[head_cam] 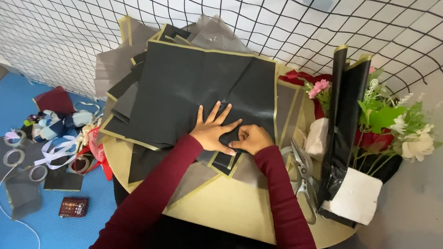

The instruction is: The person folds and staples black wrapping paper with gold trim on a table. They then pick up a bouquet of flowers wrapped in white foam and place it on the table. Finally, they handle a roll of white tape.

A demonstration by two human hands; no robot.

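Black wrapping sheets with gold edges lie stacked on a round tan table. My left hand presses flat on the sheets with fingers spread. My right hand sits beside it, fingers curled, pinching a fold of the black sheet. Both arms wear dark red sleeves.
Scissors lie right of my right arm. A black-wrapped bouquet with white, pink and red flowers and a white foam block stand at the table's right. Ribbons and tape rolls litter the blue floor at left. A wire grid stands behind.
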